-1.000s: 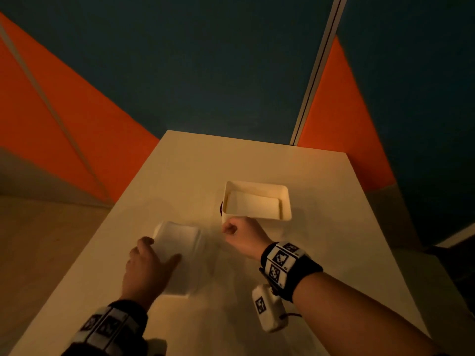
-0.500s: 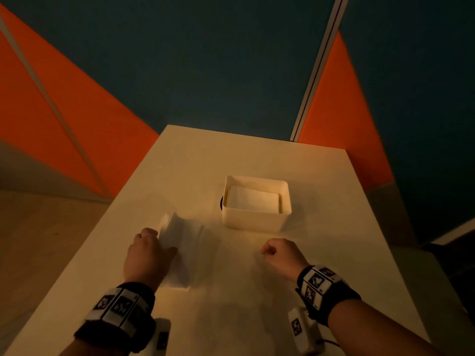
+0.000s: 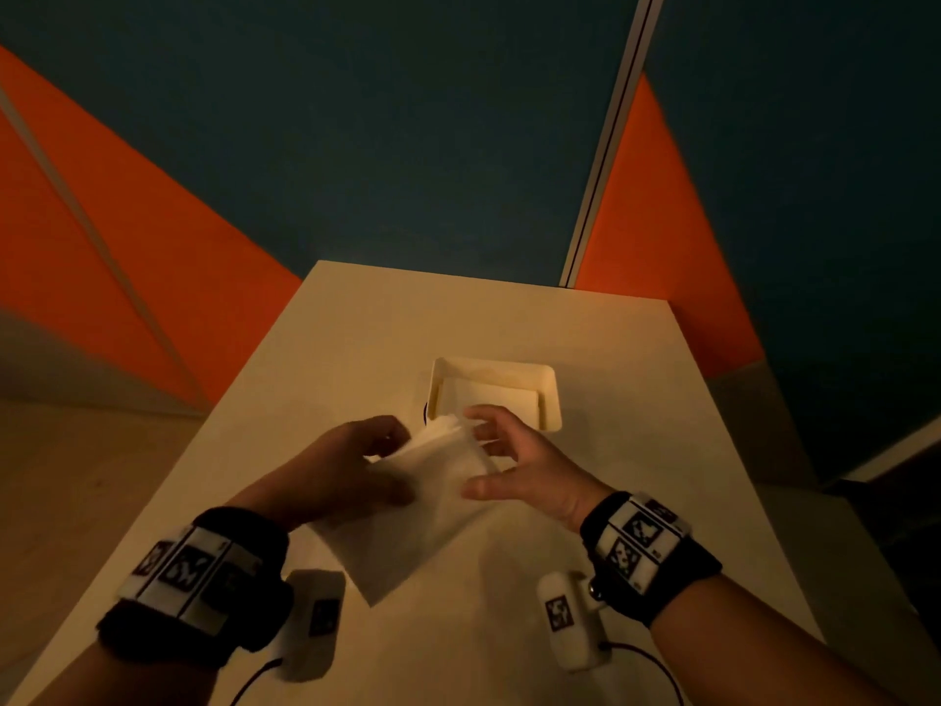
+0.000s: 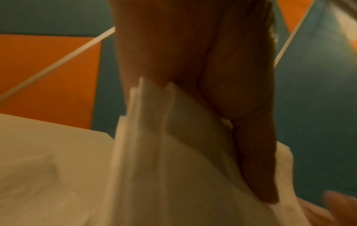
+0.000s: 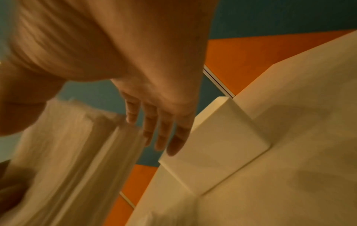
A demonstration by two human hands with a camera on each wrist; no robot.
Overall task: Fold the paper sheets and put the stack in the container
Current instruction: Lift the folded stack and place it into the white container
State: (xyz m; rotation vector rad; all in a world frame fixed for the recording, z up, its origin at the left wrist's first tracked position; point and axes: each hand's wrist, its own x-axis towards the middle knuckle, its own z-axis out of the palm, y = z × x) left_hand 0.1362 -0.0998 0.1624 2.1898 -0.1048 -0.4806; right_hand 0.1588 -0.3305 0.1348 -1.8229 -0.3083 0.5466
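Both hands have come together and lifted the paper stack (image 3: 417,507) up off the worktop (image 3: 636,450); half a second ago the stack lay flat under the left hand and the right hand was a fist resting apart from it. Now the stack hangs in the middle of the head frame, tilted, with its far corner up near the container (image 3: 552,400) and its near corner pointing down at the lower middle. The left hand (image 3: 336,466) has a firm grip: its thumb lies on top and its fingers curl under, pinching the left side. The right hand (image 3: 524,466) is spread wide, with its thumb touching the right edge and its fingertips (image 3: 476,414) at the top corner; I think it is there to steady the sheets and square them up, so they do not slide apart. The left wrist view shows why: the edges step out unevenly. I count one stack with several sheets, too blurry to count. One white container sits in the upper middle, just behind the hands, and something pale and flat, perhaps paper, already lies in it. Two hands, two wrist bands.
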